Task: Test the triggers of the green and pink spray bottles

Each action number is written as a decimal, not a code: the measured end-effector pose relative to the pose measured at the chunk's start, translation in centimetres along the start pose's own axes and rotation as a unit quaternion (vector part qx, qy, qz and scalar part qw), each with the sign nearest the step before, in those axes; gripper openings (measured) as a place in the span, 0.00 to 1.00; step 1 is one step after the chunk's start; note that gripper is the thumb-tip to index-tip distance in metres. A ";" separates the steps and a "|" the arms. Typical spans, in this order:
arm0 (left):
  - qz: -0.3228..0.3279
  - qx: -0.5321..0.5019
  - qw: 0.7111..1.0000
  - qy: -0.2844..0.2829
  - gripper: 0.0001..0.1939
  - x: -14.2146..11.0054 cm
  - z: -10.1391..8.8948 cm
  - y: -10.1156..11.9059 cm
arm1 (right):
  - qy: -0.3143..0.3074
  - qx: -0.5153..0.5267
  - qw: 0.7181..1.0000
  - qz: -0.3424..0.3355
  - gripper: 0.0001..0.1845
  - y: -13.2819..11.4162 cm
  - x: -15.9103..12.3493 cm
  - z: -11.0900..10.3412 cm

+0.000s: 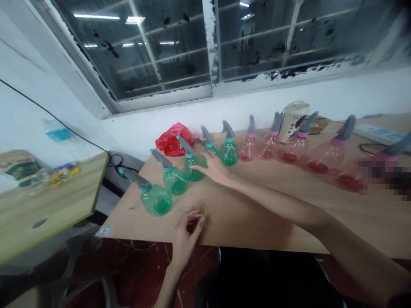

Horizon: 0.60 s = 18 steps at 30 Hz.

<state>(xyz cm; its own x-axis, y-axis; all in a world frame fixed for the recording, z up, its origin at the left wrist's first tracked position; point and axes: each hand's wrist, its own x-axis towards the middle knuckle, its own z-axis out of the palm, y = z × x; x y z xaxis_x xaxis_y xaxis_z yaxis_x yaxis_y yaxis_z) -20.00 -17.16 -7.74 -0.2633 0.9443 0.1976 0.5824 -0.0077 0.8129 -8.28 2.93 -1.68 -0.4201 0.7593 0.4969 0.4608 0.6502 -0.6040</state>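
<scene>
My right hand [216, 170] reaches over the table with thumb and fingers spread. Its thumb overlaps a green spray bottle [192, 174], and its fingers lie in front of another green spray bottle [210, 148]; whether they touch is unclear. Nothing shows in its grasp. Near the front edge, my left hand [189, 229] is curled, thumb tip close to the fingertips, with nothing visible inside. Other green spray bottles with grey trigger heads stand in the slanting row: one at the near end [157, 201], one behind it [175, 180], and one to the right [229, 152].
Several pink spray bottles [317, 160] continue the row rightward. Behind them stands a paper cup [293, 122]. A red plastic bag [175, 139] lies at the back by the wall. Leftward, across a gap with a black cable [118, 160], is another wooden table [73, 205].
</scene>
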 end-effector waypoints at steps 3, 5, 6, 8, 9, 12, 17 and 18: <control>0.000 -0.001 1.000 0.003 0.16 0.1 0.1 -0.2 | 0.022 -0.010 1.000 0.020 0.18 1.5 -0.9 -1.8; 0.000 -0.004 1.000 0.004 0.16 0.2 0.1 -0.3 | 0.037 -0.024 0.998 0.046 0.15 2.4 -0.8 -2.8; 0.001 -0.004 1.000 0.005 0.16 0.2 0.1 -0.3 | 0.044 -0.033 0.997 0.062 0.15 2.7 -0.6 -3.2; 0.001 -0.002 1.000 0.009 0.16 0.3 0.1 -0.3 | 0.053 -0.050 0.993 0.090 0.17 3.0 0.2 -3.7; 0.001 0.000 1.000 0.012 0.16 0.3 0.1 -0.3 | 0.054 -0.057 0.992 0.100 0.19 3.1 0.7 -3.7; -0.002 0.004 1.000 0.022 0.16 0.3 0.1 0.0 | 0.042 -0.078 0.990 0.109 0.27 2.8 2.4 -3.1; -0.013 0.004 1.000 0.011 0.17 0.3 0.0 0.1 | 0.009 -0.119 0.985 0.126 0.34 2.3 3.9 -1.6; -0.016 0.003 1.000 0.008 0.17 0.3 -0.1 0.1 | 0.001 -0.127 0.983 0.132 0.34 2.3 4.0 -1.5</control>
<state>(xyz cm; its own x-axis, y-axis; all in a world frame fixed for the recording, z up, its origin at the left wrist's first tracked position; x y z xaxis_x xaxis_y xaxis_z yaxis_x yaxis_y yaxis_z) -20.06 -16.94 -7.59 -0.2943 0.9383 0.1815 0.5785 0.0237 0.8154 -7.71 7.46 -0.15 -0.2582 0.9020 0.3460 0.7340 0.4160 -0.5369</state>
